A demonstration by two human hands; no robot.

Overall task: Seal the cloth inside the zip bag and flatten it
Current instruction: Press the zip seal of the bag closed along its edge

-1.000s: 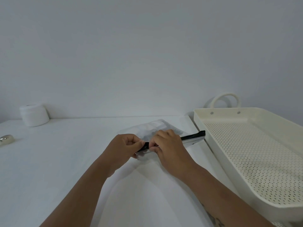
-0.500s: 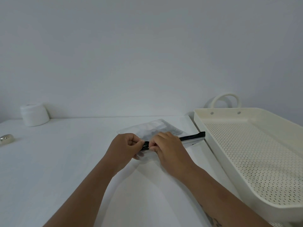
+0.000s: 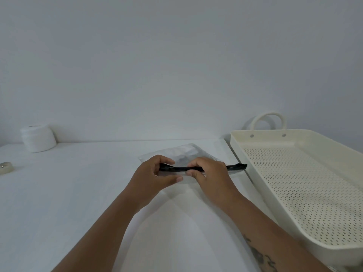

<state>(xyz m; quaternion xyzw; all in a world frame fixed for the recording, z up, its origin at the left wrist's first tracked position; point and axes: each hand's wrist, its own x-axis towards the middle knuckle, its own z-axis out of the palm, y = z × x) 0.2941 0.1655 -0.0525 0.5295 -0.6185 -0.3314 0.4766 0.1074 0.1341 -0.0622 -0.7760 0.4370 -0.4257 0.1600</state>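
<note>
Zip bag: I see the clear zip bag [image 3: 182, 154] flat on the white counter [image 3: 78, 193], just left of the perforated tray [image 3: 306, 185].
Long axis: its black zip strip [image 3: 176, 169] runs left to right, right end pointing at the tray wall, nearly touching.
Left hand [image 3: 155, 174]: pinching the strip's left end.
Right hand [image 3: 210, 173]: pinching the strip mid-length.
Cloth: I make out white folds inside the bag, blurred.
Open room: bare counter to the left, as far as the white jar [image 3: 38, 138] and tape roll [image 3: 5, 167].

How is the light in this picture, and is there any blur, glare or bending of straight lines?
Head view: soft, even light, no glare; faint shadows lie under the forearms and behind the tray handle. The left hand, right hand and black zip strip are slightly soft. The table far edge bows a little, a wide-angle effect.
</note>
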